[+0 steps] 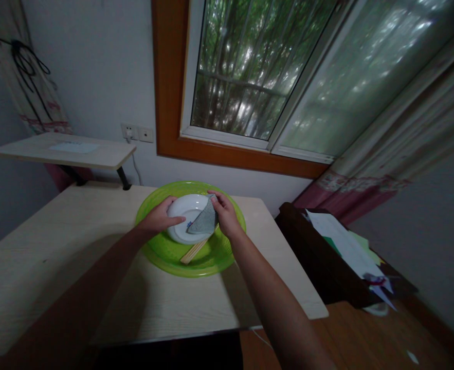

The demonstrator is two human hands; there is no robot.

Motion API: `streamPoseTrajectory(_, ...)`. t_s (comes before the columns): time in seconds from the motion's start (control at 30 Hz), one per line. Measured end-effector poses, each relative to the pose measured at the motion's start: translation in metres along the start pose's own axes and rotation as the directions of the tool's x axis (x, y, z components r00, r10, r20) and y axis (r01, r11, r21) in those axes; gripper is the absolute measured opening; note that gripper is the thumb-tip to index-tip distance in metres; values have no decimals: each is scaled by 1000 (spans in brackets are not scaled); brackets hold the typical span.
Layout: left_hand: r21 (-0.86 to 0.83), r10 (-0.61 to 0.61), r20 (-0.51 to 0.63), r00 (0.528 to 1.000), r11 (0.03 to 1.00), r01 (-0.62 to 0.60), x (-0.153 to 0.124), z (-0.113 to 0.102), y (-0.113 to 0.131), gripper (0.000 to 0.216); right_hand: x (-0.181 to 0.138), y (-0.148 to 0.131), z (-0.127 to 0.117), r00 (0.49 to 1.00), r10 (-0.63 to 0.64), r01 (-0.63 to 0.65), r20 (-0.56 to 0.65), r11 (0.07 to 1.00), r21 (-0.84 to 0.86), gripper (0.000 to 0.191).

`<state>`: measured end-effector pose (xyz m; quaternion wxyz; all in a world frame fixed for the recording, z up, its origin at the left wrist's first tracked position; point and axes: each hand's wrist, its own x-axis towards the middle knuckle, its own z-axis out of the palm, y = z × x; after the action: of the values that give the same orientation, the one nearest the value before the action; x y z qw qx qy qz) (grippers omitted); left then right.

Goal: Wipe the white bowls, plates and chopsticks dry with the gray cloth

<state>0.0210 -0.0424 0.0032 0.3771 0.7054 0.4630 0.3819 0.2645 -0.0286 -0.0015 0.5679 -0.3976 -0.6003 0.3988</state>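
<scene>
My left hand (162,217) grips the left rim of a white plate (178,208), its thumb lying over the inner face. At the plate's right side, my right hand (225,211) pinches a grey cloth (205,220) that hangs across part of the plate. Below both is a wide green basin (211,259) on the table. A bundle of wooden chopsticks (194,252) lies in the basin, its upper end hidden behind the plate and cloth. Whether the plate rests on the basin's bottom I cannot tell.
The basin stands on a pale wooden table (173,303). A small raised shelf (107,154) with a paper on it rises at the back left. A window (250,77) is behind. To the right, a dark cabinet (319,262) carries papers (342,239).
</scene>
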Motion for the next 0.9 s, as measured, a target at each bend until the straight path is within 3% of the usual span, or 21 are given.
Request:
streamPoseTrajectory(0.37,168,64,141,988,982,-88,0,4,-1,67,-3,-6,4,997,-25,39,79,981,-188,33)
streamPoseTrajectory(0.7,345,158,219,963,911,-228,1,-15,5,64,-7,-10,13,981,-67,119,184,949,-290,32)
streamPoseTrajectory(0.9,357,120,221,968,914,-195,-4,-14,2,66,-8,-20,12,985,-88,149,151,875,-461,35)
